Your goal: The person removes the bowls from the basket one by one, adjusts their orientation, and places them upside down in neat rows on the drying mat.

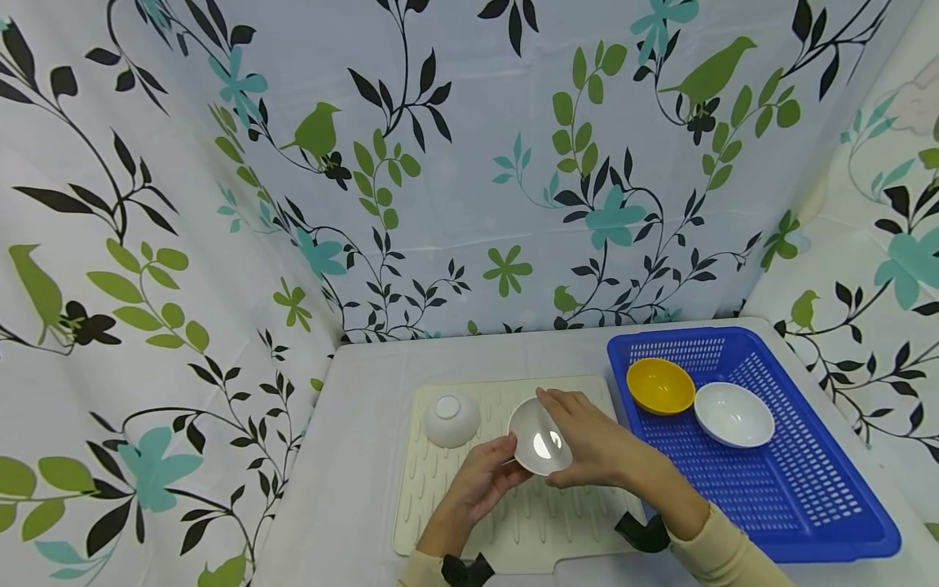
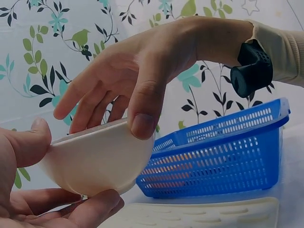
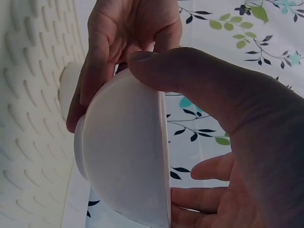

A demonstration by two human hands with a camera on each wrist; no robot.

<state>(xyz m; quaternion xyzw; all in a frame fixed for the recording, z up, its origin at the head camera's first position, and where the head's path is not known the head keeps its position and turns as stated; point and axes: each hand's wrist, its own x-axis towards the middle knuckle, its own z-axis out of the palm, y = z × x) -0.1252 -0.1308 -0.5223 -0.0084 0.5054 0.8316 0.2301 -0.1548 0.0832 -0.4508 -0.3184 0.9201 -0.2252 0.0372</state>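
While the left hand (image 1: 477,481) pinches a white bowl (image 1: 530,428) with its thumb at the rim and its fingers underneath, the right hand (image 1: 597,440) grips it from the other side, its thumb against the outer wall. The white bowl is held above the mat (image 1: 513,534), on which an overturned bowl (image 1: 451,421) rests farther left. To the right stands a blue basket (image 1: 800,534), and in it a yellow bowl (image 1: 660,387) and another bowl (image 1: 734,416) sit side by side.

Left of held bowl (image 1: 534,425), upturned bowl (image 1: 452,419) seemingly obstructs.
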